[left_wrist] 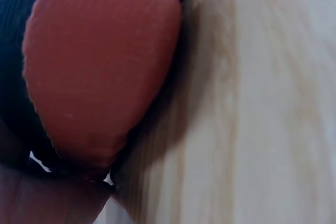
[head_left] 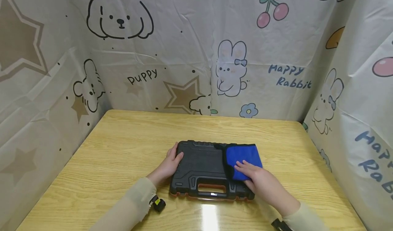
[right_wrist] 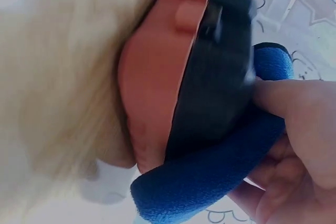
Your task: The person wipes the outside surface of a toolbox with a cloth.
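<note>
A black plastic tool case with an orange-red lower shell lies flat on the table, its handle toward me. My left hand grips its left side, thumb over the top edge. In the left wrist view, the orange-red shell fills much of the picture beside the tabletop. A blue cloth with dark edging is draped over the right part of the lid. My right hand holds the cloth against the case's right side. In the right wrist view, the cloth wraps past the case's corner, between thumb and fingers.
The case rests on a light wood-grain table. Hanging sheets with cartoon prints enclose the table at the back and both sides. A dark band with a small black-and-yellow piece sits at the left wrist.
</note>
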Motion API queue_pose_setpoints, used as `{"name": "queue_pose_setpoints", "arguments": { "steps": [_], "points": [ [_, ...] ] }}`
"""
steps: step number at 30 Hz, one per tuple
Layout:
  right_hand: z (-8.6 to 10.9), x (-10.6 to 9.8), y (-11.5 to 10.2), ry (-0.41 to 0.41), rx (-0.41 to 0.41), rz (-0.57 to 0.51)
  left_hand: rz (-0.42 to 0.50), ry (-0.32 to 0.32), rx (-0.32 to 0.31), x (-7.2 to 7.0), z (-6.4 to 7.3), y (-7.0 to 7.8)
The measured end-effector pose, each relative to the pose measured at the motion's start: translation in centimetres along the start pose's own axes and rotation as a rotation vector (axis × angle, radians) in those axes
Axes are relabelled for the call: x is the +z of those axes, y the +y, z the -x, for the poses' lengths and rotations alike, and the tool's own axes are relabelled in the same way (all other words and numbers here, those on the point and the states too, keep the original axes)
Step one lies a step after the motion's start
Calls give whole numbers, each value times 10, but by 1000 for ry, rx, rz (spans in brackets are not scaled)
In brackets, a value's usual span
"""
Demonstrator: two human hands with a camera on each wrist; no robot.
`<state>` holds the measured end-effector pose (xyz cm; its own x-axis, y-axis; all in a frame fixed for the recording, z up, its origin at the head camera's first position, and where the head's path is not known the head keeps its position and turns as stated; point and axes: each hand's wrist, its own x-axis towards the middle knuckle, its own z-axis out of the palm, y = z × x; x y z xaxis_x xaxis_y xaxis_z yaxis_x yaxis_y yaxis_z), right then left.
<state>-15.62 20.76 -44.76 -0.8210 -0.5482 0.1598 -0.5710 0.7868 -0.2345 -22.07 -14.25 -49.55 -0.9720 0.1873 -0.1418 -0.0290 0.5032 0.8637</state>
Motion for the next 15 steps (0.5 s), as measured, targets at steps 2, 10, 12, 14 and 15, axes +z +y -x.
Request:
{"name": "queue_pose_setpoints", "arguments": {
  "steps": [2,10,12,14,15],
  "points": [
    [7,0,-5,-11,-9,-11,-5,2,-3,0,0,0],
    [31,-9,-25,-96,-27,-34,-9,5,-12,1,0,0],
    [35,-12,-28,-120,-29,-37,-1,2,-18,1,0,1],
    [36,-14,-30,-141,-27,-43,4,4,-18,0,0,1],
    [36,-14,-31,-144,-24,-49,8,4,-17,0,0,1]
  ]
}}
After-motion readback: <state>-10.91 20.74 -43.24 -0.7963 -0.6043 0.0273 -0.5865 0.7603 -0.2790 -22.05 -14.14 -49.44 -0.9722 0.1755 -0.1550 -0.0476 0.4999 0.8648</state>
